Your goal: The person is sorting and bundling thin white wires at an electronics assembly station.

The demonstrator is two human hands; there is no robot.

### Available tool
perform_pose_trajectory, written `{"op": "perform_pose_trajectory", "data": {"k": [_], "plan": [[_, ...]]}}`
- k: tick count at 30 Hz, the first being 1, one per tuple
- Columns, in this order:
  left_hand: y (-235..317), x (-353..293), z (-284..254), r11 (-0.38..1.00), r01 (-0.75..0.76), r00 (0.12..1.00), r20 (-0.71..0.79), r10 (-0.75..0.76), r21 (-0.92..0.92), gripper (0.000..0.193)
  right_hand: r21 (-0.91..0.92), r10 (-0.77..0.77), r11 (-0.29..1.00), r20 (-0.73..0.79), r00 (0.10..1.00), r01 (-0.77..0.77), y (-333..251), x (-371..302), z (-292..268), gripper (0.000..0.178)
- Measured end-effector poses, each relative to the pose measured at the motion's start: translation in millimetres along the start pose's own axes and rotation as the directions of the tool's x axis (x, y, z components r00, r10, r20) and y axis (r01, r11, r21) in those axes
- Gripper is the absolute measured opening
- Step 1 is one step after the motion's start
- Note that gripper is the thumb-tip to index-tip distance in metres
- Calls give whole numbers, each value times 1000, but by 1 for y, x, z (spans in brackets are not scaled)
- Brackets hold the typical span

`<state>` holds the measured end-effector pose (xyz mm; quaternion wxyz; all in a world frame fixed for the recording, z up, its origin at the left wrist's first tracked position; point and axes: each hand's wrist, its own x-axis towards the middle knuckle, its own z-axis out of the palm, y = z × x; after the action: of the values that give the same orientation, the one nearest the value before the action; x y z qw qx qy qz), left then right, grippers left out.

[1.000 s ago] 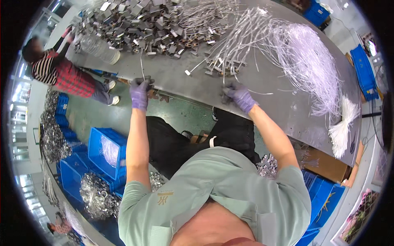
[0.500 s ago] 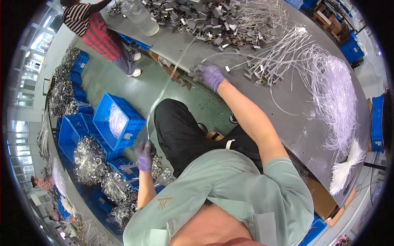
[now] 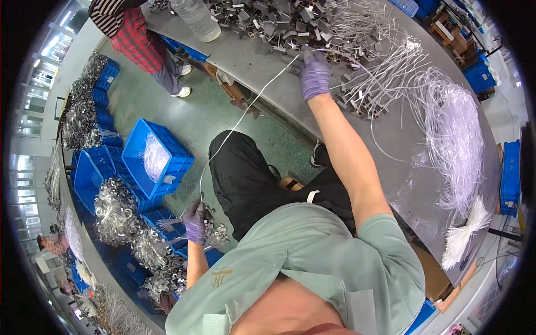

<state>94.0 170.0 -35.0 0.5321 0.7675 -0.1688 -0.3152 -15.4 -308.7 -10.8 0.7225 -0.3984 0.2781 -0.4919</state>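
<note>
My left hand, in a purple glove with dark fingertips, is low at the left beside my knee, closed on a thin white cable. From there the cable rises in a long bend past my black trouser leg and over the table edge. Its upper end reaches the fingertips of my right hand. That hand, gloved the same way, is over the table at the near edge of a heap of small grey and metallic parts. Its fingers look apart; whether they touch the cable is unclear.
White cables with small dark ends fan out right of my right hand. A bundle of clear strands lies farther right. A clear plastic container stands at the back. Blue crates are on the floor at left; another person stands beyond.
My right hand has moved away from the table edge, up and right to the heap. The white cable, blurred before, now runs straighter toward it. My left hand has shifted slightly down.
</note>
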Motion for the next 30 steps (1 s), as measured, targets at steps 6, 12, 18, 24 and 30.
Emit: {"op": "perform_pose_trajectory", "data": {"k": [6, 12, 18, 24, 30], "plan": [[-6, 9, 3, 997, -69, 998, -17, 68, -21, 35, 130, -59, 989, -121, 991, 75, -34, -20, 3, 23], [1, 13, 3, 994, -100, 995, -14, 101, 34, 36, 174, -103, 977, -137, 985, 127, -34, -16, -5, 23], [-4, 15, -3, 991, -129, 991, 32, 127, 41, 37, 21, -110, 993, -101, 989, 112, -50, -20, 0, 24], [10, 17, 11, 978, -157, 985, 91, 146, 137, 38, -223, -293, 940, -148, 945, 257, -40, 2, -28, 25], [29, 11, 24, 989, -108, 989, 110, 96, 104, 37, -79, -28, 996, 11, 1000, 29, -76, -31, -3, 27]]}}
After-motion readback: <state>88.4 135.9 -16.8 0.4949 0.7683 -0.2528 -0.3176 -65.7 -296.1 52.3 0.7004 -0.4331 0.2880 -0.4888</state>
